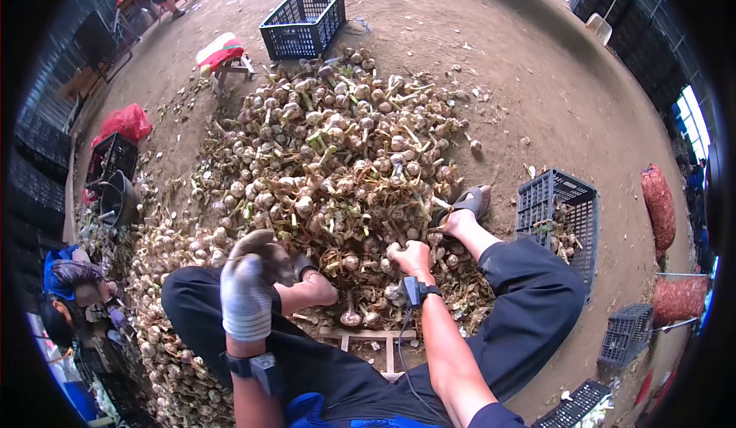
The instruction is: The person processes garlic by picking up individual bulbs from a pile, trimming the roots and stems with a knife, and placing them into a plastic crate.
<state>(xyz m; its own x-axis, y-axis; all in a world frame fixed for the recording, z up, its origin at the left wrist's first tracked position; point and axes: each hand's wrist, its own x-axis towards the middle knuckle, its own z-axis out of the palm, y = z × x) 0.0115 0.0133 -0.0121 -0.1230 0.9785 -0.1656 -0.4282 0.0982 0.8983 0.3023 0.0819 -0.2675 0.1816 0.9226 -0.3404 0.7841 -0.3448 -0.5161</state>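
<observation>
My left hand [249, 278], in a white knitted glove with brown, dirty finger parts, is raised above my left leg. Its fingers look curled and slightly blurred, and whatever they hold, if anything, is hidden. My bare right hand [414, 259] reaches down to the near edge of the garlic heap [330, 152]. Its fingers are closed around a garlic bulb [393, 249]. Loose bulbs with dry stalks and roots lie around both hands. One larger garlic bulb [350, 318] rests just in front of a small wooden frame [368, 334] between my legs.
Black plastic crates stand beyond the heap [303, 26] and right of my leg [558, 221]. A small stool [222, 59] is at the far left side. Another person [73, 290] sits on the left. Filled red mesh sacks [658, 209] stand at right.
</observation>
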